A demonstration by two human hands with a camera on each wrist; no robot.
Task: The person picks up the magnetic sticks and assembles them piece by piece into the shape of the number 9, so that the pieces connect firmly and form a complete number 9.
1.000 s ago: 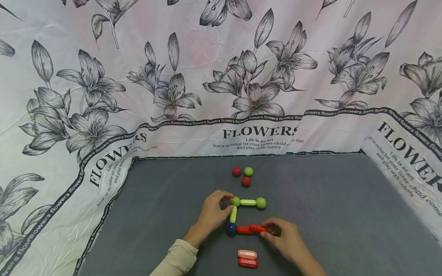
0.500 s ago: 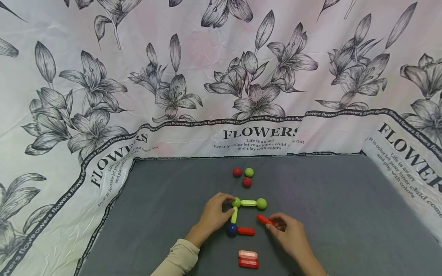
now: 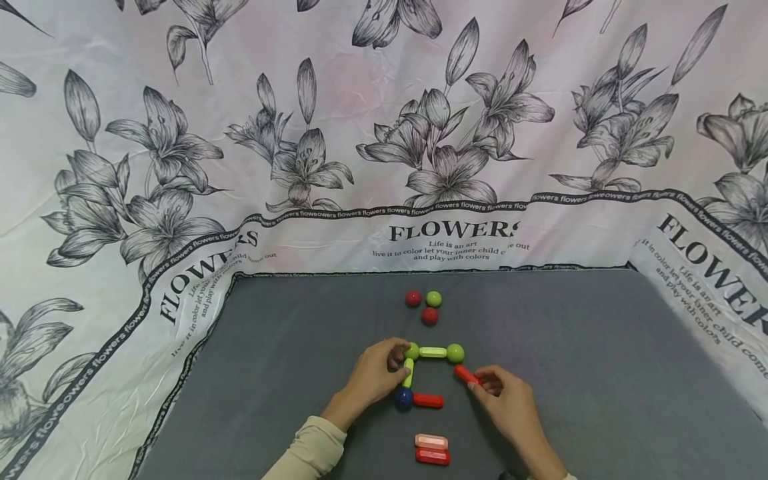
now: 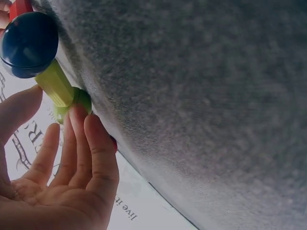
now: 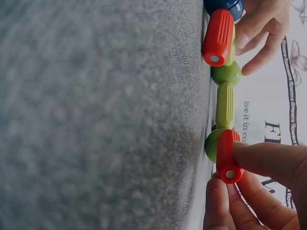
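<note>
A frame of magnetic rods and balls lies on the grey table. My left hand (image 3: 378,370) holds its near-left corner, thumb at an upright yellow-green rod (image 4: 55,84) and fingertips at a green ball (image 4: 82,99). A navy ball (image 3: 404,399) joins that rod to a red rod (image 3: 429,401) pointing right. From the corner another yellow-green rod (image 3: 433,352) runs to a second green ball (image 3: 455,353). My right hand (image 3: 501,393) pinches a loose red rod (image 5: 228,160) between thumb and fingers, its far end right at this second ball.
Two red balls (image 3: 429,316) and a green ball (image 3: 434,299) sit farther back. Nearer the front lie a pink rod (image 3: 431,442) and a red rod (image 3: 432,457) side by side. A flower-print cloth (image 3: 336,247) rises behind the grey table (image 3: 576,360).
My right hand has lifted its red rod away from the frame's lower red rod and carried it back to the right-hand green ball. My left hand stays at the corner.
</note>
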